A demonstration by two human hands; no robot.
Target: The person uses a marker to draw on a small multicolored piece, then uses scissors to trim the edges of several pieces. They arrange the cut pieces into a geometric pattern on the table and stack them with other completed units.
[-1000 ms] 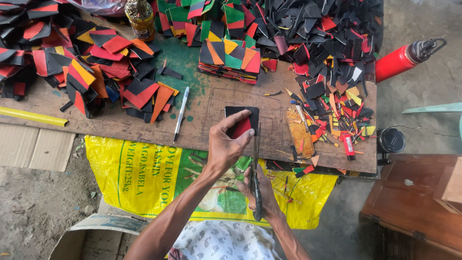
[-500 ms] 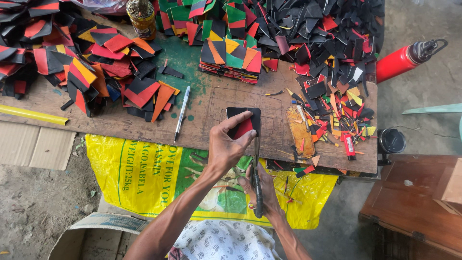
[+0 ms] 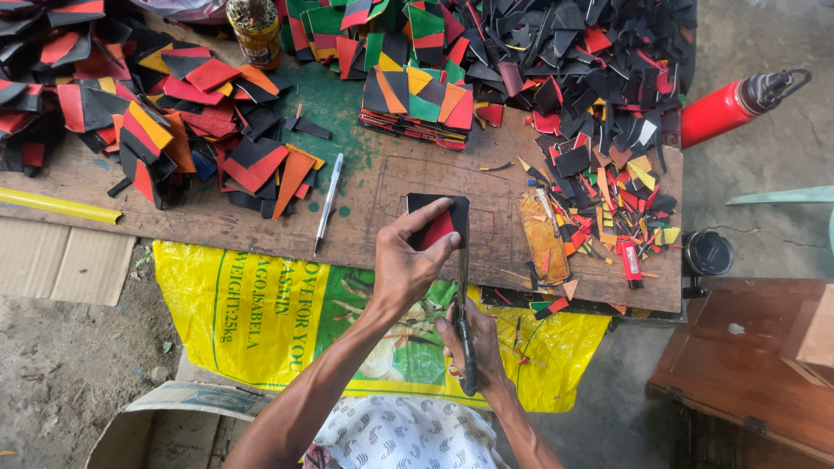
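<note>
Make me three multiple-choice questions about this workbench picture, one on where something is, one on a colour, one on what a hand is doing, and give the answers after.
1. Where does the white pen lie?
A. On the wooden board, left of the held piece
B. On the ground by the cardboard
C. Inside the red bottle

2. What colours show on the square piece under the left hand?
A. Blue and white
B. Black and red
C. All yellow

3. What is the right hand doing?
A. Resting open on the yellow sack
B. Lifting the jar
C. Gripping a long dark blade that runs along the piece's right edge

Answers: 1 A, the pen rests on bare board beside the scraps. 2 B, black with a red patch. 3 C, fingers wrap the handle below the board edge.
</note>
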